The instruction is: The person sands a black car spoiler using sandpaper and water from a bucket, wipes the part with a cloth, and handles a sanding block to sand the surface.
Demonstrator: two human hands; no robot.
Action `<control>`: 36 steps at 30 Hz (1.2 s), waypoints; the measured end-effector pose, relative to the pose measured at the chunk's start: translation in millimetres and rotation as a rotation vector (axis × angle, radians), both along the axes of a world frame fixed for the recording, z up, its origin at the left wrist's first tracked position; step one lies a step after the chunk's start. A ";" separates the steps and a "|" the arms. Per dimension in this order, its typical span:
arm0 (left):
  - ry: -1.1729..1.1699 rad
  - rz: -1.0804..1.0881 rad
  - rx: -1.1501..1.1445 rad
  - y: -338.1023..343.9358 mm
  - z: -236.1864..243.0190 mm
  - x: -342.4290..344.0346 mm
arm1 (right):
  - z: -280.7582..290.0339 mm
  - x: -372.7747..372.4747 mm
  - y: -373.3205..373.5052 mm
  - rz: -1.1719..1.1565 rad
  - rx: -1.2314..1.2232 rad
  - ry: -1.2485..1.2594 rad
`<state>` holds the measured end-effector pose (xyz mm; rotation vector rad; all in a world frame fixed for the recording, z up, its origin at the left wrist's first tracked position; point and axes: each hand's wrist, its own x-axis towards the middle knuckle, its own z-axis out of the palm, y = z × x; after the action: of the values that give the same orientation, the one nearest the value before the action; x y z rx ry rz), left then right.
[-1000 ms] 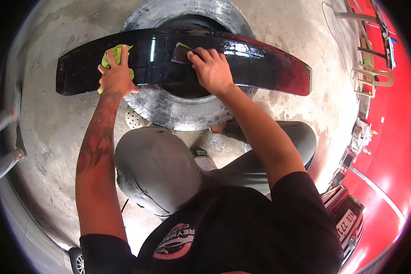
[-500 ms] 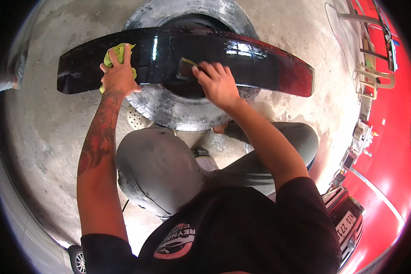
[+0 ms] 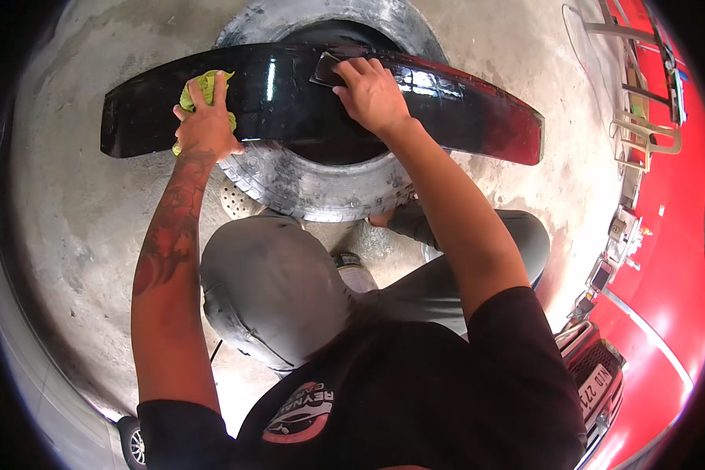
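Note:
A long, curved, glossy black panel (image 3: 290, 117), like a car body part, lies across a worn tyre (image 3: 313, 188); its right end reflects red. On the panel's left part, my left hand (image 3: 205, 125) presses a crumpled yellow-green cloth (image 3: 205, 81), fingers spread over it and thumb near the front edge. At the far edge, right of the middle, my right hand (image 3: 374, 94) grips a small dark sheet (image 3: 326, 70), which looks like sandpaper. The sheet lies against the panel, and its right part is hidden under my fingers.
Below the tyre, a tin can (image 3: 354, 272) stands between my legs, beside my grey-clad knee (image 3: 274, 282). A beige plastic chair (image 3: 642, 139) is at the right by a red wall (image 3: 681, 258). A silver car (image 3: 47, 392) fills the lower left edge.
My right hand has moved with the dark sheet away from me, from the panel's middle to its far edge. My left hand stays on the cloth.

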<state>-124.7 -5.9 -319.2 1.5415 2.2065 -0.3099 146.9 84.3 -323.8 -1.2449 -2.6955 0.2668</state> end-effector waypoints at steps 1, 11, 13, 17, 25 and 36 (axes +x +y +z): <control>0.012 -0.011 -0.019 0.3 0.4 -0.6 | 3.6 4.6 -6.6 0.012 -0.002 0.019; 0.049 -0.027 -0.053 1.1 -3.3 0.4 | 19.9 31.8 -53.7 0.102 0.021 0.020; 0.037 -0.027 -0.024 -0.1 -2.6 -0.1 | 13.5 11.4 -43.0 0.028 0.077 0.014; 0.012 -0.042 0.022 -1.6 -1.7 -0.9 | 9.5 8.6 -48.4 0.019 0.171 0.115; 0.026 -0.026 -0.001 -0.3 -5.6 -0.1 | 3.0 18.5 -63.2 0.093 0.104 0.032; 0.043 -0.036 -0.032 -0.9 -4.2 -1.2 | 14.9 19.8 -72.0 0.110 -0.040 -0.034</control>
<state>-125.9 -6.7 -323.4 1.5732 2.1974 -0.3903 166.7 12.3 -309.0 -1.1235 -2.8053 0.3175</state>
